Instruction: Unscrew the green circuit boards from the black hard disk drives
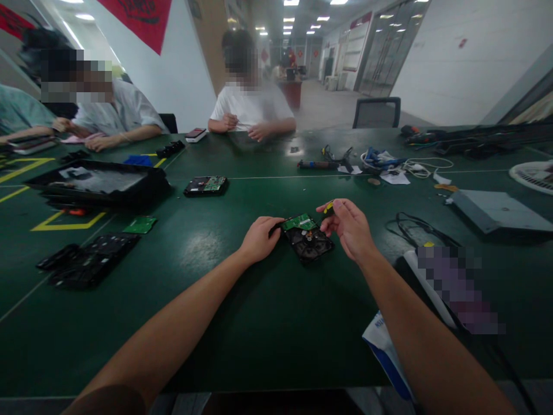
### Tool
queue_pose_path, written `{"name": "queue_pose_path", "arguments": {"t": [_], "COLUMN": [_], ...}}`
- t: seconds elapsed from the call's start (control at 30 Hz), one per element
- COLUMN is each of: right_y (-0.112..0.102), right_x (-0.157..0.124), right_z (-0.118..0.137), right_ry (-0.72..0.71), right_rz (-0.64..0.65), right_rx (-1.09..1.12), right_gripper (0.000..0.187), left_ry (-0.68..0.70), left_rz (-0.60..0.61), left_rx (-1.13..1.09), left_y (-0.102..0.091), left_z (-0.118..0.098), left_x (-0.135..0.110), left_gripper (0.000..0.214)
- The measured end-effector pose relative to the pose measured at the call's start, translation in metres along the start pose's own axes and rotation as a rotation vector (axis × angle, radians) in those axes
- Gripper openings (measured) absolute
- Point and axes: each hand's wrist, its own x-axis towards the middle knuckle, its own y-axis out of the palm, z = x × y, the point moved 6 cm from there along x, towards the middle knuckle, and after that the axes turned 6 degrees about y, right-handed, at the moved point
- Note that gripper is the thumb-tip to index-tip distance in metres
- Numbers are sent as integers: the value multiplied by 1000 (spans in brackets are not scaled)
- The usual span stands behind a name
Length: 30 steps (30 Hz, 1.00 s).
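A hard drive (311,248) lies on the green table in front of me, its green circuit board (299,222) facing up at the far side. My left hand (261,237) grips the drive's left edge, fingers closed around the far corner. In my right hand (349,227) is a screwdriver (328,210) with a yellow and black handle, pinched between thumb and fingers at the drive's right side. Its tip points down toward the board; whether it touches a screw is too small to tell.
Another hard drive (206,185) lies further back. At left are a black tray (103,183), a loose circuit board (140,224) and black drive parts (97,259). Cables (384,158), a grey metal box (501,210) and a pixelated item (458,288) lie right. Co-workers (253,106) sit across.
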Motion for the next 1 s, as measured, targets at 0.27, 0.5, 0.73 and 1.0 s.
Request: {"name": "queue_pose_path", "arguments": {"t": [0.27,0.5,0.73,1.0], "right_y": [-4,2,6,2], "right_x": [3,-1,-3,0], "right_z": [0,2,2,1], "right_ry": [23,35,44,29], "right_rz": [-31,25,40,-11], "right_rx": [25,11,81,-6], "right_gripper": [42,33,37,39], "left_ry": [-12,-10,-1,-21], "left_rz": [11,14,7,12], "left_rx": [-10,-14,-10,-7], "left_y": [-1,-1,-1,-1], "left_z": [-1,-1,-2,0], "left_x": [1,0,1,0], "left_gripper": [34,35,35,35]}}
